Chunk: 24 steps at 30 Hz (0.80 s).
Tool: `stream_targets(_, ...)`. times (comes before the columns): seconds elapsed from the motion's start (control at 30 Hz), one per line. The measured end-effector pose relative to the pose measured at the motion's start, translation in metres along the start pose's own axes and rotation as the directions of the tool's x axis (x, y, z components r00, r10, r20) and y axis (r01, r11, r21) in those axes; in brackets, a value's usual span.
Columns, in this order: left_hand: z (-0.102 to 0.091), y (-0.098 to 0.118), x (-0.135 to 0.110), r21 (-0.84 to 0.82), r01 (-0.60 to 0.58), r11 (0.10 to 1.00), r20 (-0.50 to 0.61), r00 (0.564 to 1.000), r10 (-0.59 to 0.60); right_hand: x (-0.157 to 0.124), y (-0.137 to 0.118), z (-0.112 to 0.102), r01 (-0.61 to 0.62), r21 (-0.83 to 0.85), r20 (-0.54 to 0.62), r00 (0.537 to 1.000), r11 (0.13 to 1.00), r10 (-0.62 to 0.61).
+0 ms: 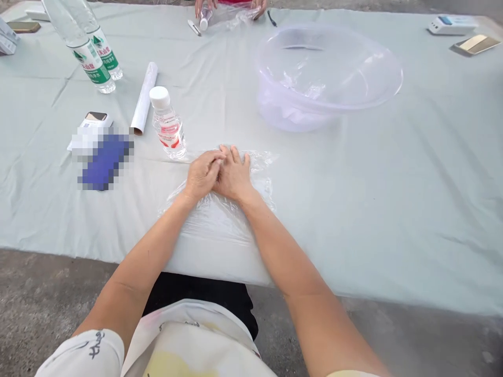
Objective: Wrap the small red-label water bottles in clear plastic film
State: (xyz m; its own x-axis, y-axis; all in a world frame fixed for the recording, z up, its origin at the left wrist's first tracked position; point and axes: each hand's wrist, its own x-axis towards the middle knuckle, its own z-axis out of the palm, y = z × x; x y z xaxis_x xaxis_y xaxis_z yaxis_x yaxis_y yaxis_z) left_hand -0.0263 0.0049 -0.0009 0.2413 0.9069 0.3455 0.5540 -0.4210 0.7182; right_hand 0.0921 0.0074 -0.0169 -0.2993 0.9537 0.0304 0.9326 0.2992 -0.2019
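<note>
A crumpled sheet of clear plastic film (220, 217) lies on the cloth in front of me, under both hands. My right hand (236, 178) rests flat on it, palm down, with its fingers stretched away from me. Against its thumb side is my left hand (202, 175), its fingers curled and closed; whatever they pinch is hidden. Just beyond my left hand a small clear bottle (171, 133) with a white cap and a red-and-white label stands upright.
A roll of film (145, 99) lies left of the small bottle. Two tall water bottles (92, 63) stand behind it. A white device (94, 123) and a blurred blue item (105, 162) lie left. A translucent basin (298, 115) sits at right. Across the table are another person's hands (206, 6).
</note>
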Motion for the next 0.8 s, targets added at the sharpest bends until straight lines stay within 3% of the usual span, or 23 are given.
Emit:
stream_targets(0.13,-0.024,-0.022,-0.010,-0.026,0.039,0.999,0.017,0.999,-0.038,-0.002,0.005,-0.010,0.003,0.052,-0.035,0.999,0.999,-0.001)
stream_targets(0.23,-0.026,-0.027,-0.014,0.075,0.018,0.997,0.095,0.995,-0.025,0.000,0.020,-0.014,-0.003,0.039,-0.023,1.000,0.999,0.004)
stream_targets(0.37,-0.026,-0.025,-0.015,0.233,-0.076,0.969,0.218,0.976,0.024,0.003,0.059,-0.017,-0.074,-0.033,-0.023,0.997,0.997,0.073)
stream_targets(0.5,-0.027,-0.023,-0.019,0.392,-0.096,0.915,0.245,0.970,-0.003,-0.002,0.098,-0.026,-0.111,-0.057,-0.058,0.993,0.992,0.107)
stream_targets(0.57,-0.025,-0.023,-0.023,0.437,-0.084,0.895,0.237,0.971,-0.025,-0.002,0.107,-0.036,-0.198,-0.062,-0.078,0.978,0.978,0.193)
stream_targets(0.63,-0.022,-0.023,-0.026,0.461,-0.063,0.885,0.225,0.973,-0.048,0.002,0.102,-0.048,-0.322,-0.045,-0.132,0.940,0.946,0.314)
stream_targets(0.7,-0.018,-0.024,-0.028,0.479,-0.035,0.877,0.211,0.975,-0.076,0.013,0.084,-0.059,-0.354,0.064,-0.207,0.910,0.933,0.359)
stream_targets(0.8,-0.015,-0.025,-0.028,0.501,-0.013,0.865,0.202,0.974,-0.103,0.037,0.036,-0.064,-0.107,0.363,-0.225,0.954,0.926,0.198)
